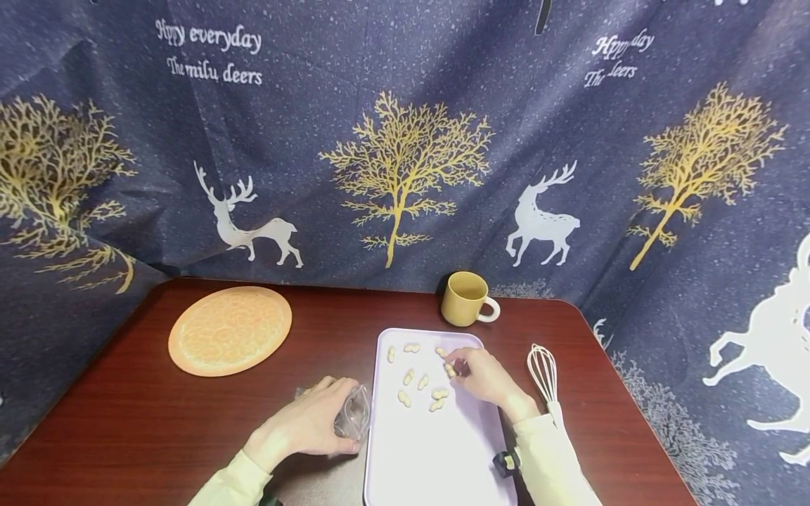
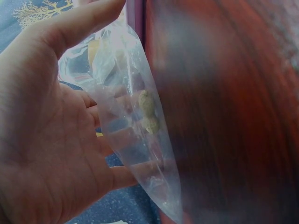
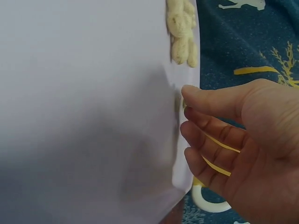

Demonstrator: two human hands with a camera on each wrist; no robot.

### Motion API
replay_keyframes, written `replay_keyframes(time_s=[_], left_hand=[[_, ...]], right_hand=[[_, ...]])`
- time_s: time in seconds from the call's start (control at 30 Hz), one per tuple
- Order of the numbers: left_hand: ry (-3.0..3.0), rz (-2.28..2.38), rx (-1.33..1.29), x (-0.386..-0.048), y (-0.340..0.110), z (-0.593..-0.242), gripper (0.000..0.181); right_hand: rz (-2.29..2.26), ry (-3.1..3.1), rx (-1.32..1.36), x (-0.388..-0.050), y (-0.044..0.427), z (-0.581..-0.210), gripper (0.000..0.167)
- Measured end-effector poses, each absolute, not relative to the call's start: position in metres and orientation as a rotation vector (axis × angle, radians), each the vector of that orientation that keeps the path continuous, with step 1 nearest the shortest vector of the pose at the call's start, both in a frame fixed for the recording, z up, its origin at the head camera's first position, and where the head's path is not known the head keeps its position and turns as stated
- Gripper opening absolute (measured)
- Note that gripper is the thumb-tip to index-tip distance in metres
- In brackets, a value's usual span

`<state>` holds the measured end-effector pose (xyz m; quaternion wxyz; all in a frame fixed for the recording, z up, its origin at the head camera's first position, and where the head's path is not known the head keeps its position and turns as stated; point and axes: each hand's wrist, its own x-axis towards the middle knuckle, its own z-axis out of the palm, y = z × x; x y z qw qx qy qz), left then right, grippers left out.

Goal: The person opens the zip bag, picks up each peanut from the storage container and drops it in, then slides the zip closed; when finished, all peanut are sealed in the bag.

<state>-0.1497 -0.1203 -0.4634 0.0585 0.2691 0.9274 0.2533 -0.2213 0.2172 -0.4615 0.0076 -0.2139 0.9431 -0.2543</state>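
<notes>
In my left hand (image 1: 313,419) I hold a clear plastic bag (image 1: 353,414) on the table, just left of the tray. The left wrist view shows a peanut (image 2: 148,111) inside the bag (image 2: 126,88), with my thumb on one side and the fingers spread along the other. Over the upper right of the lilac tray (image 1: 443,450), my right hand (image 1: 484,376) has its thumb and fingertips around a peanut (image 1: 450,370), mostly hidden in the right wrist view. Several other peanuts (image 1: 422,381) lie scattered on the tray's far half.
Behind the tray stands a yellow mug (image 1: 464,302) with a white handle. A white whisk (image 1: 544,372) lies right of the tray, beside my right forearm. An orange oval mat (image 1: 230,330) lies at the back left of the table (image 1: 126,422). Patterned cloth hangs behind.
</notes>
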Motion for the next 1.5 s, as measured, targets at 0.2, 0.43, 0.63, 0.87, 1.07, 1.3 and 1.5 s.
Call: replay_keyframes(time_s=[0.2, 0.43, 0.63, 0.87, 1.07, 1.3, 1.5], left_hand=[[2.800, 0.771, 0.813, -0.150, -0.120, -0.464, 0.080], [2.804, 0.777, 0.811, -0.149, -0.120, -0.462, 0.080], [2.814, 0.782, 0.817, -0.149, -0.121, -0.463, 0.081], [2.817, 0.777, 0.822, -0.150, -0.121, -0.463, 0.079], [2.817, 0.774, 0.825, -0.149, -0.121, -0.463, 0.079], [2.840, 0.769, 0.841, -0.149, -0.121, -0.464, 0.078], [2.847, 0.762, 0.849, -0.150, -0.121, -0.466, 0.077]], right_hand=[[-0.843, 2.953, -0.680, -0.218, 0.214, -0.454, 0.026], [-0.952, 2.937, -0.762, -0.206, 0.202, -0.440, 0.022], [-1.100, 2.898, -0.811, -0.193, 0.184, -0.434, 0.026], [-1.169, 2.865, -0.831, -0.180, 0.163, -0.435, 0.024], [-1.203, 2.817, -0.881, -0.171, 0.145, -0.439, 0.017], [-1.207, 2.777, -0.938, -0.165, 0.128, -0.442, 0.015], [-1.132, 2.780, -0.995, -0.160, 0.115, -0.449, 0.017]])
